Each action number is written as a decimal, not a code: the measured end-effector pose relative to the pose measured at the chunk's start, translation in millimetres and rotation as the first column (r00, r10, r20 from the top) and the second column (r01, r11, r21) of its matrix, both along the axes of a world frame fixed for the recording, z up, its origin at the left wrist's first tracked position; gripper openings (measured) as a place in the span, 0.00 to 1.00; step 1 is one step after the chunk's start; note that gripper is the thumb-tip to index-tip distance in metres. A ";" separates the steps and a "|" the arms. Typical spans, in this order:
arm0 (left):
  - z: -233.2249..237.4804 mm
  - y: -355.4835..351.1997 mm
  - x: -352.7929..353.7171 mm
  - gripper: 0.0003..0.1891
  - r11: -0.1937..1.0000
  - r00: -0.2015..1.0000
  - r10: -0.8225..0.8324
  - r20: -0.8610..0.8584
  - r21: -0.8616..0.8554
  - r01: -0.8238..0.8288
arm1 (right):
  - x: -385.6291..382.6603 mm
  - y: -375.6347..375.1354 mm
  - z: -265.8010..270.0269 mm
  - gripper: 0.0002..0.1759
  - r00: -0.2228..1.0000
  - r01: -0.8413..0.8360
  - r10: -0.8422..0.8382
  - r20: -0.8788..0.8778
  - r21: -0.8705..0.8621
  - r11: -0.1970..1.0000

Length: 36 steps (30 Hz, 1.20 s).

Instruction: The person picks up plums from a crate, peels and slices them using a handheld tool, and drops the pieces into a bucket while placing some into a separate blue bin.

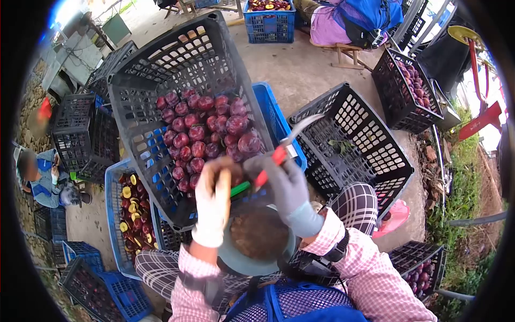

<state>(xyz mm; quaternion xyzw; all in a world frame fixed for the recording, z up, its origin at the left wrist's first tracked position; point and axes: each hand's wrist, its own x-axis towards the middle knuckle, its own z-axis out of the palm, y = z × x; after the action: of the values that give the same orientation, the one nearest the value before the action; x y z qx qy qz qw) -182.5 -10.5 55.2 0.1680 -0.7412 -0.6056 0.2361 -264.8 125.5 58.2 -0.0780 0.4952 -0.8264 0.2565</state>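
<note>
My left hand [214, 199], in a pale glove with bare fingertips, is bent over the near edge of the black crate; its fingers are pressed together around something too blurred to name. My right hand [284, 182], in a grey glove, is closed on a curved-blade knife [279, 154] with a red handle, blade pointing up and right. A green object [241, 188] lies between the hands. Red plums [197, 132] partly fill the tilted black crate [134, 124] ahead. Below the hands, a round grey-blue basin [236, 259] holds a brown, blurred mass.
At left, a blue crate [110, 214] holds cut plums. An open black crate [370, 182] with some leaves stands at right. Further right are a crate of plums [382, 80] and a red-handled tool [480, 121]. A seated person [332, 24] is at the top, another person [45, 177] far left.
</note>
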 end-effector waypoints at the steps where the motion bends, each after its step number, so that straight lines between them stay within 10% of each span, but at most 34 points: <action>1: -12.1 -12.6 -20.2 0.12 0.995 1.000 0.015 -0.023 -0.097 -0.017 | -6.5 0.2 3.8 0.11 0.990 0.135 -0.136 -0.024 -0.058 0.989; 4: -28.0 -51.2 -85.5 0.19 0.704 1.000 0.000 -0.018 -0.710 -0.013 | -20.2 30.1 20.8 0.09 0.987 0.097 -0.094 0.132 -0.014 0.995; 8: -39.2 -77.3 -126.2 0.24 0.289 0.899 0.086 0.429 -0.874 0.390 | -13.3 36.3 22.0 0.14 0.999 0.041 -0.042 0.008 0.137 0.990; 12: -35.0 -87.7 -115.0 0.24 0.412 0.949 -0.051 0.310 -0.860 0.302 | -11.8 40.6 15.0 0.16 0.998 -0.059 0.061 -0.011 0.112 0.992; 14: -31.0 -79.8 -90.5 0.21 0.992 0.993 -0.060 0.097 -0.105 0.070 | -10.0 38.5 15.3 0.15 0.996 -0.091 0.093 -0.014 0.105 0.990; 16: -25.9 -70.4 -57.2 0.20 0.669 0.955 -0.103 -0.278 0.691 0.274 | -1.7 32.4 17.2 0.12 0.986 -0.166 0.168 0.004 0.149 0.975; 18: -12.5 -44.1 -18.3 0.21 0.520 0.953 -0.021 -0.304 0.810 0.270 | 9.0 28.5 21.6 0.11 0.976 -0.216 0.216 0.018 0.146 0.965; 25: 11.5 10.4 79.3 0.26 0.538 0.967 0.047 -0.252 0.822 0.188 | 65.7 25.0 19.7 0.13 0.745 -0.196 0.382 -0.547 0.368 0.909; 28: 25.7 30.2 101.2 0.28 0.430 0.981 0.192 -0.011 0.900 -0.074 | 93.1 27.8 15.9 0.12 0.588 -0.116 0.386 -0.711 0.397 0.910; 36: 24.6 51.7 134.2 0.31 0.707 0.945 0.290 -0.148 0.699 -0.108 | 143.2 24.6 31.0 0.15 0.296 0.153 0.374 -0.879 0.430 0.890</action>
<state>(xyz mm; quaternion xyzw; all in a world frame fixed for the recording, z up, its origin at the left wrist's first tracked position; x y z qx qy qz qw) -48.3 41.2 79.8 0.2459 -0.4088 -0.8215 0.3124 -121.6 150.0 89.3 -0.5252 0.7134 -0.4636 -0.0170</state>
